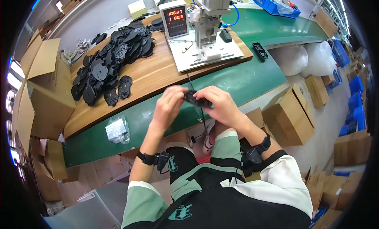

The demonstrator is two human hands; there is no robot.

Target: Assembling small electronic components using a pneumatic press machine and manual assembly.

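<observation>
Over the near edge of the green bench, my right hand point(219, 105) grips a black molded plastic part point(193, 98), thumb on top and fingers curled round its right end. My left hand point(169, 105) is closed in a pinch at the part's left end, its fingertips touching it; anything small between them is hidden. Beyond my hands stands a bench press machine point(209, 31) on a white base, with a counter box point(174, 18) showing red digits. Left of the machine, a heap of similar black plastic parts point(114, 51) lies on a wooden board point(158, 67).
On the green bench point(94, 146) lies a clear plastic bag point(117, 130) with pale contents. An open carton point(51, 98) stands at the left, another carton point(288, 114) at the right. A black shell point(260, 51) sits right of the machine; a blue tray point(272, 3) is farther back.
</observation>
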